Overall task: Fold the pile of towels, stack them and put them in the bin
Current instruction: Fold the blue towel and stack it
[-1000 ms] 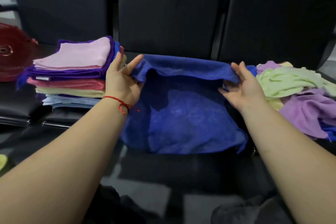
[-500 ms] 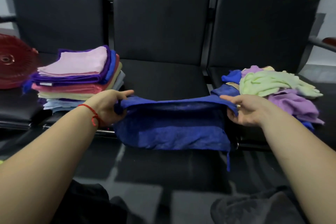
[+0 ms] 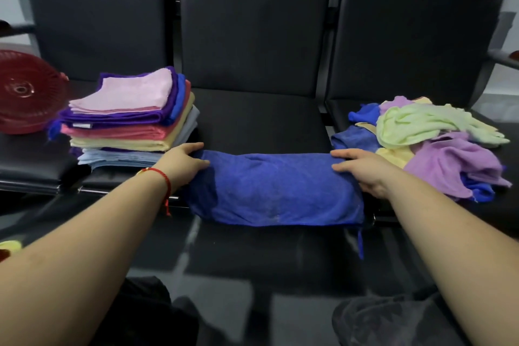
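A blue towel [image 3: 275, 188], folded in half into a long band, lies across the front edge of the middle black seat [image 3: 252, 118]. My left hand [image 3: 182, 166] pinches its far left corner, thumb on top. At the far right corner my right hand [image 3: 362, 171] holds it the same way. A neat stack of folded towels [image 3: 132, 115], pink on top, stands on the left seat. Unfolded towels [image 3: 432, 143] in green, purple, yellow and blue are heaped on the right seat. The red slatted bin [image 3: 25, 95] sits at the far left.
Three black seat backs [image 3: 252, 36] rise behind the seats. The glossy dark floor [image 3: 224, 261] lies in front. A metal armrest [image 3: 502, 59] juts out at the right edge. A small yellow thing [image 3: 9, 246] shows at the lower left.
Both hands pulled the towel's far edge toward me, folding it in half. The towel now lies flat as a doubled band on the seat front.
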`<control>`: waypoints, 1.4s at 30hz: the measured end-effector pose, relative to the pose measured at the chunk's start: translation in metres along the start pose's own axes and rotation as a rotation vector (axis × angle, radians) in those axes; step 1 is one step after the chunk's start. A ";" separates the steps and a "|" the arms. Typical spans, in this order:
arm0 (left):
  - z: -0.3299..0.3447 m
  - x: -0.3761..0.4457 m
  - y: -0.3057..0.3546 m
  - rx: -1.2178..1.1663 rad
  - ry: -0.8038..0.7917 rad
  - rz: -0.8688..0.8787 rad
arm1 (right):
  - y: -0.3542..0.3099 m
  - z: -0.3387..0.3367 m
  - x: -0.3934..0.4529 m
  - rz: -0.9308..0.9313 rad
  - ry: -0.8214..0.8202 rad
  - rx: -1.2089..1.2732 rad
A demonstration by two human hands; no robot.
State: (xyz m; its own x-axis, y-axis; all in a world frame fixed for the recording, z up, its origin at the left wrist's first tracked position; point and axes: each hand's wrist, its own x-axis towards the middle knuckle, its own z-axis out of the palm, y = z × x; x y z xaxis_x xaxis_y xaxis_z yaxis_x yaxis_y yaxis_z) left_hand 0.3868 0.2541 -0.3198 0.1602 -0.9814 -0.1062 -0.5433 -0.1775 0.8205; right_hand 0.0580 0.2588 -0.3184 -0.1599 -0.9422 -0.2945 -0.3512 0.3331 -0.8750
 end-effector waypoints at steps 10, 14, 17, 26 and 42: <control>0.017 0.036 0.005 0.094 0.191 -0.004 | 0.003 0.010 0.053 -0.111 0.221 -0.017; 0.024 0.042 0.010 0.088 0.199 0.011 | 0.003 0.011 0.061 -0.121 0.197 -0.055; 0.029 0.040 0.016 0.092 0.202 -0.009 | 0.002 0.009 0.060 -0.087 0.185 -0.013; 0.013 0.011 0.016 0.216 0.103 -0.032 | 0.001 -0.012 0.016 0.137 0.040 0.093; -0.014 -0.026 -0.008 -0.138 -0.080 -0.295 | 0.019 -0.007 -0.017 0.253 0.013 -0.035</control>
State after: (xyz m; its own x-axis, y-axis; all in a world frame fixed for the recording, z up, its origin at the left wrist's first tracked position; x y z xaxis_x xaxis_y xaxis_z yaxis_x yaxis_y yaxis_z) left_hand 0.3983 0.2821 -0.3153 0.2259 -0.8929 -0.3895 -0.3656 -0.4483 0.8157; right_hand 0.0477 0.2818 -0.3272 -0.2588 -0.8284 -0.4967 -0.3302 0.5591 -0.7605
